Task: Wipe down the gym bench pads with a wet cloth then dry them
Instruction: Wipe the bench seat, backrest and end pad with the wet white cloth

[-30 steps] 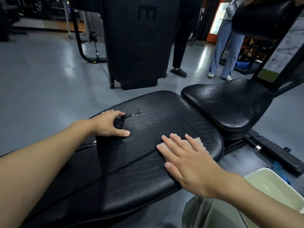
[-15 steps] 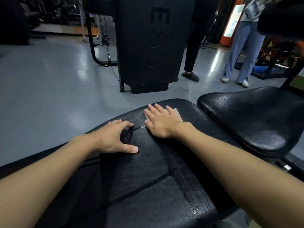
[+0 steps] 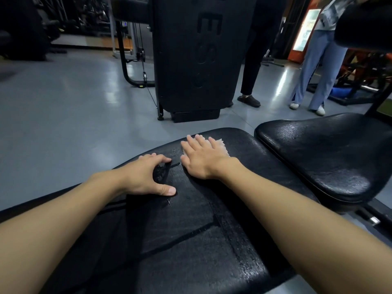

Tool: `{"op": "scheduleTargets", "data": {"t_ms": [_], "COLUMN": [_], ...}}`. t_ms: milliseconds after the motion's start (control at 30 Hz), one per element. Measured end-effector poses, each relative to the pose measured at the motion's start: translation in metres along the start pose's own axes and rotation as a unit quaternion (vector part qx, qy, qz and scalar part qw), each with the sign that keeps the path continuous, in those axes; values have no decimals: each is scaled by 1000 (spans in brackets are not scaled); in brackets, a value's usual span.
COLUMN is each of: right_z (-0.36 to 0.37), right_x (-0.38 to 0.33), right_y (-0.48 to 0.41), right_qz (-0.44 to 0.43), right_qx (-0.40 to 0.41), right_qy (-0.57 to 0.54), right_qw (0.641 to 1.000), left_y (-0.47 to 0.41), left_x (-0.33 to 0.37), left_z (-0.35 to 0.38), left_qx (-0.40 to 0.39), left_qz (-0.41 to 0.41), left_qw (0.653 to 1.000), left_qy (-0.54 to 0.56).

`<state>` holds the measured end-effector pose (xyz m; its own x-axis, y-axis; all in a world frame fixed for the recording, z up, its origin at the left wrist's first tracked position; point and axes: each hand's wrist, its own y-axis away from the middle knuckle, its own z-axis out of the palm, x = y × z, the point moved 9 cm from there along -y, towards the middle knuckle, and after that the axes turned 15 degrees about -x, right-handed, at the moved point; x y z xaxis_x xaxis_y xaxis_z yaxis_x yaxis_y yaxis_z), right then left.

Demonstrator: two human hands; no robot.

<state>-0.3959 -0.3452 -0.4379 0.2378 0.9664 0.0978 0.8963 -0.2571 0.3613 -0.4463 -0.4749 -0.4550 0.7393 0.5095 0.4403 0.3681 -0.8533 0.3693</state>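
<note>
A long black bench pad (image 3: 191, 240) fills the lower half of the view, its surface streaked with wet marks. My right hand (image 3: 201, 159) lies flat on a pale cloth (image 3: 221, 146) near the pad's far edge; only a corner of the cloth shows past my fingers. My left hand (image 3: 148, 177) grips the pad's left edge, fingers curled over it and thumb on top. A second black seat pad (image 3: 328, 158) sits to the right, glistening with droplets.
A tall black machine housing (image 3: 197, 56) stands just beyond the bench. Two people stand behind it, one in dark trousers (image 3: 254, 60), one in light blue trousers (image 3: 318, 68). Grey floor (image 3: 63, 115) stretches to the left. Metal frame parts (image 3: 373, 219) lie under the seat pad.
My right hand has slid the cloth from the pad's near right edge across to its far edge, beside my left hand. My left hand has kept its grip.
</note>
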Motion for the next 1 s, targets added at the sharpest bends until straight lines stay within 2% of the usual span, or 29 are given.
{"op": "scheduleTargets", "data": {"t_ms": [400, 600, 700, 800, 900, 1000], "right_z": [67, 83, 77, 79, 71, 61], "right_x": [-27, -33, -34, -32, -32, -30], "right_y": [176, 219, 226, 217, 191, 151], "right_qz": [-51, -53, -66, -59, -52, -53], "right_qx": [39, 58, 42, 35, 36, 1], "right_qy": [38, 56, 19, 3, 16, 19], "right_qw": [997, 995, 997, 998, 998, 998], "left_y": [14, 27, 32, 37, 36, 34], "left_x": [5, -3, -10, -26, -32, -30], "left_z": [4, 7, 8, 11, 9, 7], "left_qx": [6, 37, 32, -12, -18, -13], "left_qz": [-21, -90, -68, -50, -36, -29], "left_qw": [1000, 995, 997, 998, 999, 999], "left_qy": [22, -29, 0, 27, 22, 6]}}
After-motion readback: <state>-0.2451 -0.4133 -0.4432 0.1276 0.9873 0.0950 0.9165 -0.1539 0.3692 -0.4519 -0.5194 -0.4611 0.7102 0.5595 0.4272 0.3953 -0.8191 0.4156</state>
